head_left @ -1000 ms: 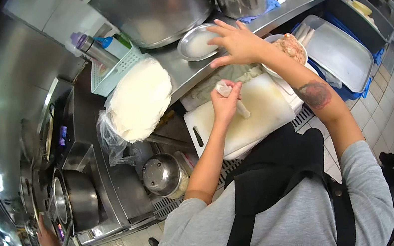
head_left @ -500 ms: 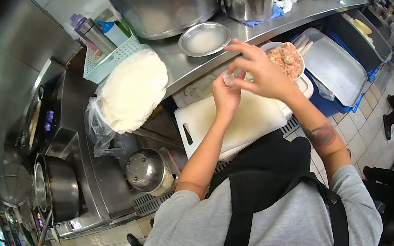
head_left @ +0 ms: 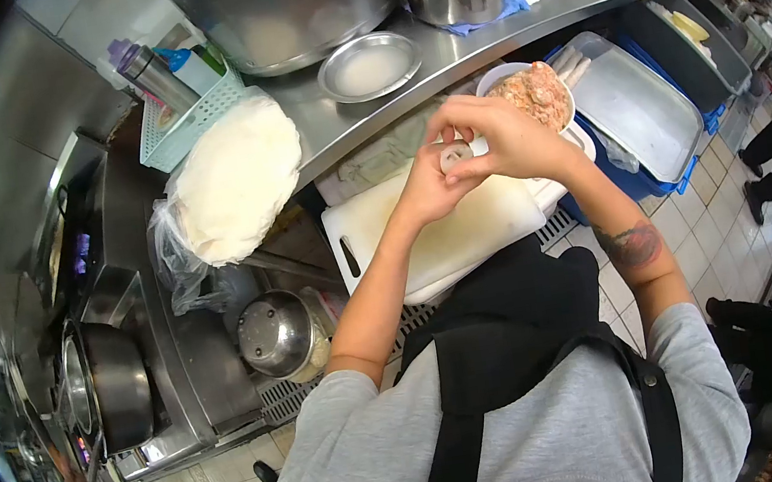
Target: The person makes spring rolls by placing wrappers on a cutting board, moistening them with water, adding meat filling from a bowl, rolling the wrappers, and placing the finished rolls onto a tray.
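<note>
Head view, 2 hands (head_left: 433, 185), apparently pinching dough (head_left: 455, 156)

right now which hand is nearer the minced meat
Right. The right hand is just left of the minced meat in the view; the left hand is farther left, over the cutting board, with the right hand between.

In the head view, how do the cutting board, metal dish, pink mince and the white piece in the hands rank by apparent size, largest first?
1. Cutting board, though partly covered
2. Metal dish and pink mince: unsure, as the mince is partly hidden
3. White piece
</note>
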### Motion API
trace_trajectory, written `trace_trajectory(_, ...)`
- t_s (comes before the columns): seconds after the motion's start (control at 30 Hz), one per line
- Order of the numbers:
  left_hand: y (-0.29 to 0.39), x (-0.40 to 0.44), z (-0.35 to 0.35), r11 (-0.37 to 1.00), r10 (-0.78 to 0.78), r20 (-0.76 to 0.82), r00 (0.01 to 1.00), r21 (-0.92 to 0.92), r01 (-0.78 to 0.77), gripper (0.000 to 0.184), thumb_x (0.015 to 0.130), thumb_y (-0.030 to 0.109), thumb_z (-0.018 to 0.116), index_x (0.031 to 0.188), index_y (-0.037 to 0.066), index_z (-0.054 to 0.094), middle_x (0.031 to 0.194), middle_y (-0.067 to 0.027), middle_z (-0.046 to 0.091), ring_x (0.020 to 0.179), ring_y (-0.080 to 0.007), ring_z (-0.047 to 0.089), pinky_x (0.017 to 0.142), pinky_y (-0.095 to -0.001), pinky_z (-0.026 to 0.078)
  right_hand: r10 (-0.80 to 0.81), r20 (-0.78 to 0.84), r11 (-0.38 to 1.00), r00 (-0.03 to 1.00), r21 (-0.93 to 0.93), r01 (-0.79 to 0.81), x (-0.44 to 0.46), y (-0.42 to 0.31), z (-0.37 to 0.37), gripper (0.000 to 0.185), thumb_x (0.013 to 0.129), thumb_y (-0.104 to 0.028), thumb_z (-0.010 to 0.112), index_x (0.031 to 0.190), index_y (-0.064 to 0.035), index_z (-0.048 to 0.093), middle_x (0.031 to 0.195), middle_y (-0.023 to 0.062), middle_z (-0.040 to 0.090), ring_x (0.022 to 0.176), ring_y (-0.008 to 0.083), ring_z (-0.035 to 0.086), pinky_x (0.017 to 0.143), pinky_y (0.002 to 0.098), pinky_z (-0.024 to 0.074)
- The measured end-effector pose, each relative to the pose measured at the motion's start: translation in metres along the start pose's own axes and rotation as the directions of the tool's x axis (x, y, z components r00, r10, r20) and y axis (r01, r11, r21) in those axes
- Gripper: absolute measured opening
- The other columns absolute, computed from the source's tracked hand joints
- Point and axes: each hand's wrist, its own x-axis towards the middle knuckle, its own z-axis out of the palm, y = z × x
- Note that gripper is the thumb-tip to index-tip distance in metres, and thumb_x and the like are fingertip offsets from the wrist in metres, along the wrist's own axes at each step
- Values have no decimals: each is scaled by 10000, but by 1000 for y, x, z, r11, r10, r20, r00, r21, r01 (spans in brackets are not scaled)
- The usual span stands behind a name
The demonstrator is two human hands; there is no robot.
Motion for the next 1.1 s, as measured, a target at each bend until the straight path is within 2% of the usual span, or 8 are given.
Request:
trace_trajectory(0.3,-1,3,1,972,-187,229,955,185,146,228,797,210,762,874,7,691,752,-56,693,702,-106,611,666,-308,500,251,222,968,942,-28,-251,-2,-1,-19,140,743,-84,748,828,23,720,732,137,685,668,213,691,601,320,542)
trace_trajectory(0.43,-6,6,-1,978,-189,247,950,130,161,254,794,241,772,869,9,701,730,-74,683,681,-118,608,658,-315,496,-19,171,999,985,33,13,-12,9,-24,151,741,-66,749,871,9,745,762,128,718,681,225,703,649,314,551)
trace_trajectory(0.53,-7,7,4,988,-135,272,953,113,107,271,791,259,780,895,19,706,734,-86,679,669,-133,603,660,-324,494,-15,190,996,982,-79,30,-14,13,-24,162,736,-56,752,886,6,751,740,108,709,716,233,708,682,318,548)
trace_trajectory(0.63,-14,9,4,976,-147,319,936,203,84,294,789,273,783,922,23,708,755,-92,685,689,-156,623,677,-334,500,221,231,975,947,-51,-215,-13,8,-26,183,719,-83,773,885,-8,760,711,91,683,734,205,699,669,323,535)
trace_trajectory(0.93,8,11,5,950,-176,374,911,306,58,299,798,256,784,918,-3,696,778,-106,693,749,-201,660,739,-350,514,495,494,697,715,266,-666,-12,58,-11,227,768,-115,776,793,-71,554,709,-35,542,654,71,511,572,230,376)
trace_trajectory(1.03,4,10,4,983,-114,293,949,171,66,249,835,231,767,835,2,669,746,-93,674,709,-203,643,688,-357,511,364,365,616,857,596,-515,-24,67,7,342,769,-187,805,898,-79,508,817,-27,538,763,70,531,643,218,407)
trace_trajectory(1.07,1,11,1,990,-137,244,960,50,129,255,875,257,722,816,20,648,727,-75,653,699,-180,619,674,-345,498,351,320,469,880,754,-461,-32,72,13,498,756,-254,836,1104,-66,533,978,6,584,933,96,572,759,242,463)
trace_trajectory(1.1,-3,11,-5,980,-166,195,967,-77,184,277,914,283,676,796,38,626,708,-58,632,689,-156,595,660,-334,484,321,236,531,917,757,-381,-40,77,23,541,758,-235,830,1168,-54,527,1060,37,583,987,134,580,813,272,479)
